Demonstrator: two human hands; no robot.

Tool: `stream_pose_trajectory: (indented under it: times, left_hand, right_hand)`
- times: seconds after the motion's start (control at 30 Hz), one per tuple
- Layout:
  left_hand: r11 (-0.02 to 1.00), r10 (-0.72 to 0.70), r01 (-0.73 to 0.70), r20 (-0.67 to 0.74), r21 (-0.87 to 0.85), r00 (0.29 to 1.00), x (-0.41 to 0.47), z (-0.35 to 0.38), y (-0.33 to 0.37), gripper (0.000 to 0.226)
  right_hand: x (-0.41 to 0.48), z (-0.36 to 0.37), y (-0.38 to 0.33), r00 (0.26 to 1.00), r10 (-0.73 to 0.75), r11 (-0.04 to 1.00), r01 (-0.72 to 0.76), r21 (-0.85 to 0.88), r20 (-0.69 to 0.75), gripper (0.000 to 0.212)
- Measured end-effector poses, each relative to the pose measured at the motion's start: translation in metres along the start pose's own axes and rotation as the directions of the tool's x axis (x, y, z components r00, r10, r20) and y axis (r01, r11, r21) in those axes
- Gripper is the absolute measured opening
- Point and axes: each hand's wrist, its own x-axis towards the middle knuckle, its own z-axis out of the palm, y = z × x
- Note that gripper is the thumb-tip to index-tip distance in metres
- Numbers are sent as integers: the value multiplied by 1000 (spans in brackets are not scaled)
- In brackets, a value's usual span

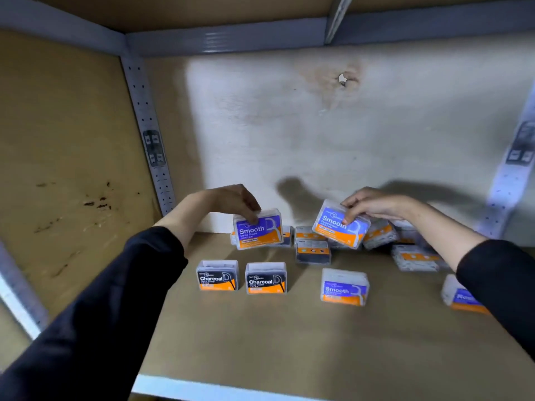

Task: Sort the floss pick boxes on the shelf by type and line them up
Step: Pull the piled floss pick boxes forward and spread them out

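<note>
**Now: two Smooth boxes in your hands over the shelf**

Nearest you, low in the frame, the brown shelf board (289,342) is bare. Past it, at centre, two black Charcoal boxes (217,275) (266,278) stand upright side by side. To their right a purple Smooth box (344,287) stands alone, and another (460,296) is half hidden behind your right sleeve. Farther back, your left hand (231,202) pinches the top of an upright Smooth box (257,229), fingers closed on it. Your right hand (373,205) grips a tilted Smooth box (341,224), held above a loose pile of boxes (376,235) against the pale back wall (318,125).
</note>
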Motion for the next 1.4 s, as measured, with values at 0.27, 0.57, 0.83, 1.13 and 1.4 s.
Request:
stream_pose_trajectory:
  times: [0.27, 0.57, 0.83, 1.13, 1.4]
  left_hand:
    - [998, 28, -27, -17, 59, 999, -31, 8, 21, 40]
    - [995, 59, -59, 6, 80, 998, -50, 16, 39, 39]
    - [986, 134, -138, 58, 88, 989, -49, 42, 65, 40]
    - [971, 187, -208, 170, 114, 968, -24, 117, 98, 52]
    - [942, 203, -257, 241, 215, 949, -1, 161, 105, 57]
  right_hand:
    - [-35, 8, -2, 996, 7, 995, -15, -96, -84, 14]
    - [-65, 9, -5, 995, 1, 992, -14, -127, -104, 9]
    - [-82, 9, 2, 989, 3, 984, -30, -175, -151, 23]
    - [-95, 27, 61, 988, 75, 959, -109, -262, -136, 33]
    - [-91, 46, 109, 978, 138, 926, -183, -331, -155, 30]
